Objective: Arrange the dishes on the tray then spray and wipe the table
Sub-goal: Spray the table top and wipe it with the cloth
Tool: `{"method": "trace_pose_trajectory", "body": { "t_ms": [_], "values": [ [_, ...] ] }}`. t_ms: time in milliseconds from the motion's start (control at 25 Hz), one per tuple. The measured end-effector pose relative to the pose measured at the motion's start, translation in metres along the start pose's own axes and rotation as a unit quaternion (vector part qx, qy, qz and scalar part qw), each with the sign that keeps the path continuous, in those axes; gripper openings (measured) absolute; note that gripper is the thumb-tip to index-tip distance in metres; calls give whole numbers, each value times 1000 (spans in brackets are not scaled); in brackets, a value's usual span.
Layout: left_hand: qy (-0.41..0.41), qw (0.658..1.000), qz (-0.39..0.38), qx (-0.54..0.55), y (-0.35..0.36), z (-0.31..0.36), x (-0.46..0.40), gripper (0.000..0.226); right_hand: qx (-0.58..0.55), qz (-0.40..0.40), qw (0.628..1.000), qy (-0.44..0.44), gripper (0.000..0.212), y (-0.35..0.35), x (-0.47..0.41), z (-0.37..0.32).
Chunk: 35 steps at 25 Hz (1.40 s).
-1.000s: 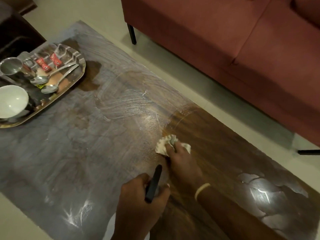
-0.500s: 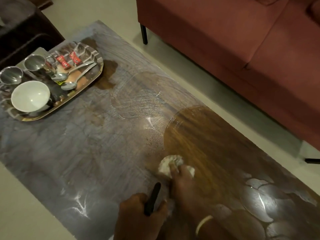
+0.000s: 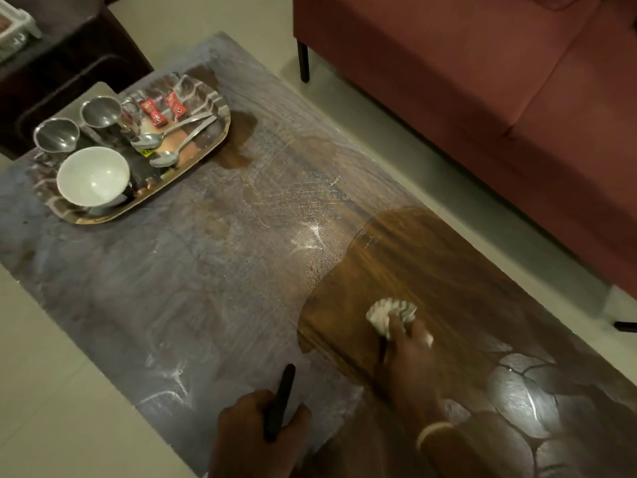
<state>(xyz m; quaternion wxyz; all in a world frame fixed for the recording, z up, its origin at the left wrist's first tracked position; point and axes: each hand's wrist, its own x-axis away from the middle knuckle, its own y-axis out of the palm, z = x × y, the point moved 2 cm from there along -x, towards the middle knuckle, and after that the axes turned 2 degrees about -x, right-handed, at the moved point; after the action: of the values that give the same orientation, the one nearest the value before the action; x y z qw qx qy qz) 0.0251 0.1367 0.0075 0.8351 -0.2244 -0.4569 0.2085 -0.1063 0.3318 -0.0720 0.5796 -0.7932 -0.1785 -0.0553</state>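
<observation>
— What's on the tray (image 3: 220, 108)?

— It sits at the far left end of the table (image 3: 193, 277). A white bowl (image 3: 92, 177) is at its near end, and it looks empty. Behind it stand two metal cups (image 3: 57, 134), side by side. Two spoons (image 3: 172, 132) lie across the middle, and two small red packets (image 3: 162, 110) lie at the far end.

— And the hands?

— The right hand (image 3: 408, 353) presses a bunched white cloth (image 3: 386, 313) onto the table, fingers curled over it, on the shiny brown patch. The rest of the table is grey and streaky. The left hand (image 3: 256, 432) grips something with a thin black part (image 3: 280, 401) sticking up. I think it's the sprayer, but most of it is hidden.

— Anything else?

— A red sofa (image 3: 482, 98) beside the table.
</observation>
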Motion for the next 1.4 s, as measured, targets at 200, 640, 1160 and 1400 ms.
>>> {"method": "trace_pose_trajectory", "body": {
  "t_ms": [200, 640, 1160, 1400],
  "values": [
    [18, 1000, -1, -22, -5, -14, -2, 35, -10, -95, 958, -270, 60, 65, 69, -68],
    [50, 999, -14, -11, -24, -43, 9, 30, -31, -112, 987, -107, 46, 55, 108, -58],
    [76, 996, 36, 25, -12, -88, 57, 36, -6, -118, 985, -125, 62, 63, 167, -46],
    [23, 999, 13, 46, -14, -103, 64, 40, 69, 3, 982, -174, 53, 76, 82, -54]
  ]
}}
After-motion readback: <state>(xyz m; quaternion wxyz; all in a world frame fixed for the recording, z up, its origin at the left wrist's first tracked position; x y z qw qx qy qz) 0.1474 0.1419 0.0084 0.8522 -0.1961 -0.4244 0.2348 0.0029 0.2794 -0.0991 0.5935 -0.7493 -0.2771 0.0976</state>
